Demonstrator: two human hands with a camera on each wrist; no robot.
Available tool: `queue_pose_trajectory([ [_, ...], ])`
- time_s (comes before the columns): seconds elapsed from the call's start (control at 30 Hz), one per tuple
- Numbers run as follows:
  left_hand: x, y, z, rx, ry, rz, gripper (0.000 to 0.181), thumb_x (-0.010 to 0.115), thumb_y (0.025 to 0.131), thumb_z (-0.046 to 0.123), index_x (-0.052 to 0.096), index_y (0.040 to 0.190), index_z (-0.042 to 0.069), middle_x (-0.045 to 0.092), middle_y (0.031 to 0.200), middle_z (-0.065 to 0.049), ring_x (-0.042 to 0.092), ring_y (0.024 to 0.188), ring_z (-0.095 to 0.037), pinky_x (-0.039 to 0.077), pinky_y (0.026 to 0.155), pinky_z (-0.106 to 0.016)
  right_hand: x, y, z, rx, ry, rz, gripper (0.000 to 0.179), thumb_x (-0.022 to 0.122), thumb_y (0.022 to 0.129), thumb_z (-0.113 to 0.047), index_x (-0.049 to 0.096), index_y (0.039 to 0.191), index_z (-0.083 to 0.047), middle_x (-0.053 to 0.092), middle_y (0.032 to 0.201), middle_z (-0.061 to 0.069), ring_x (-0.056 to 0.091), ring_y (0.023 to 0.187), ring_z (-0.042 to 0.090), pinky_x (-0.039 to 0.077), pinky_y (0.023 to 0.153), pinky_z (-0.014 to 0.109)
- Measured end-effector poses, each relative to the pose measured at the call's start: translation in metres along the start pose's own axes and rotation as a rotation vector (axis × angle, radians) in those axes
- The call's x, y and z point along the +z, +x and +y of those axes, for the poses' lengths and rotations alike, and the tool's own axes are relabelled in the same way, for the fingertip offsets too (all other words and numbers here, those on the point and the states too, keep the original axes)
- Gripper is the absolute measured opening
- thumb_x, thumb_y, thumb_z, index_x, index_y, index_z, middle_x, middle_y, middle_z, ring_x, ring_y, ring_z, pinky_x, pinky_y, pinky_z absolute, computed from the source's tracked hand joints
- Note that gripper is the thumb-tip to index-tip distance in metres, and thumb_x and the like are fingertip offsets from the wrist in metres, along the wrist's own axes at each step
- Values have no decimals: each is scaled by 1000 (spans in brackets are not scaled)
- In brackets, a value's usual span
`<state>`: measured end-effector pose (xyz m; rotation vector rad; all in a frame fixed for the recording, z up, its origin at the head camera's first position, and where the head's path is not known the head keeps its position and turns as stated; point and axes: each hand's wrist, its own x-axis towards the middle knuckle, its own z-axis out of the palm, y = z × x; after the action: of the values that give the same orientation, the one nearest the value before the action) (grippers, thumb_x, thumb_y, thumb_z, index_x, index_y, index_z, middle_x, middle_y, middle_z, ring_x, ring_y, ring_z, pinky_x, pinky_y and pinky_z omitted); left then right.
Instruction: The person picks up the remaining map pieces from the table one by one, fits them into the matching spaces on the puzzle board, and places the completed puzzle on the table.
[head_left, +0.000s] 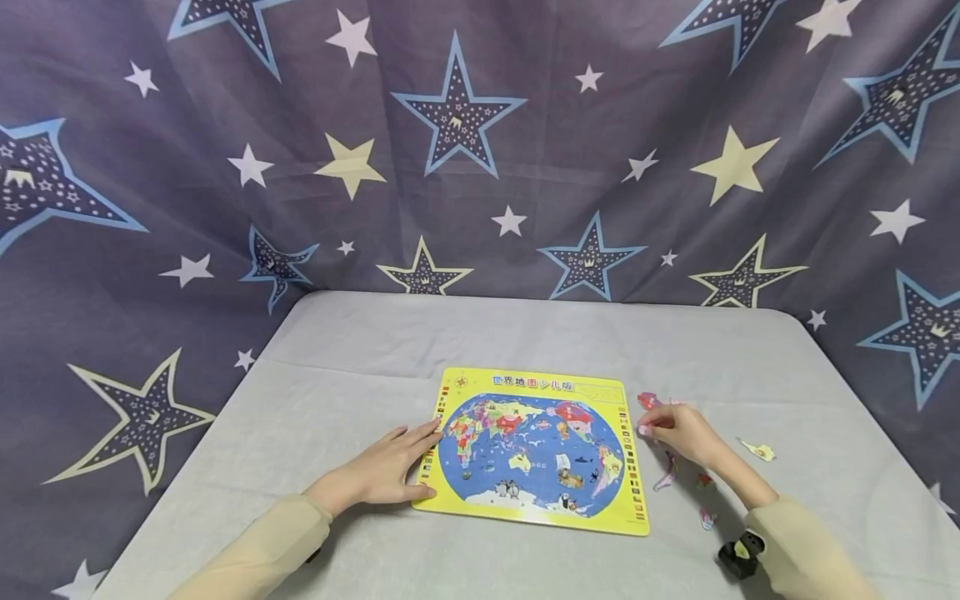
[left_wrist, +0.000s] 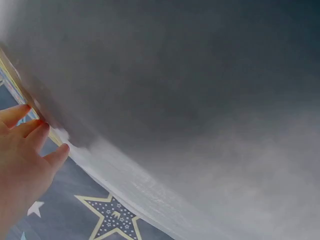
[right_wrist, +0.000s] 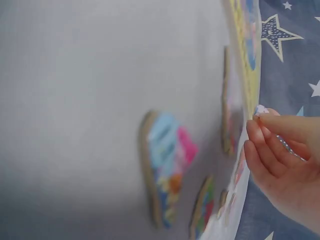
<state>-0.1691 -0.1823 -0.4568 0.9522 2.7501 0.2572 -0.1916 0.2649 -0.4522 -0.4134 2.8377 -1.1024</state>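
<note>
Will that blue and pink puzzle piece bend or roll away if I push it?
The blue and pink piece probably won't bend, as its brown edge looks thick. It lies flat, so it'd likely slide, not roll.

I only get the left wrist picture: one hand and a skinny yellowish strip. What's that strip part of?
Observer: It's the edge of a yellow board with a world map printed on it.
Operator: Cool! What's happening on its other side?
Observer: The right hand is pinching a small piece near the board's right edge.
Operator: Ooh, is anything else over there?
Observer: Yes, a white-and-yellow piece lies loose on the table, farther right than that hand.
</note>
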Motion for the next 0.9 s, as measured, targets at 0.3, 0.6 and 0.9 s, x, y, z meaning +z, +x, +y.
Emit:
queue_pose_trajectory([
  [0.3, -1, 0, 0, 2, 1, -2, 80, 53, 78, 55, 30, 138, 8, 20, 146, -6, 23, 131, -20, 17, 106, -43, 1, 6, -16, -23, 112, -24, 13, 61, 80, -2, 65, 90, 6, 64, 84, 13, 59, 72, 16, 49, 59, 22],
  [0.6, 0, 0, 1, 1, 0, 4, 80, 54, 77, 54, 31, 138, 8, 20, 145, -7, 24, 131, -20, 18, 106, -41, 11, 16, -28, 1, 85, -28, 12, 60, 81, -4, 66, 89, 2, 60, 82, 6, 58, 77, 18, 50, 68, 28],
  [0.9, -1, 0, 2, -3, 2, 6, 80, 54, 77, 54, 31, 138, 8, 21, 145, -7, 25, 130, -20, 18, 106, -41, 22, 25, -39, 35, 90, -31, 13, 60, 81, -5, 67, 91, 0, 64, 84, 7, 59, 75, 15, 50, 67, 28],
])
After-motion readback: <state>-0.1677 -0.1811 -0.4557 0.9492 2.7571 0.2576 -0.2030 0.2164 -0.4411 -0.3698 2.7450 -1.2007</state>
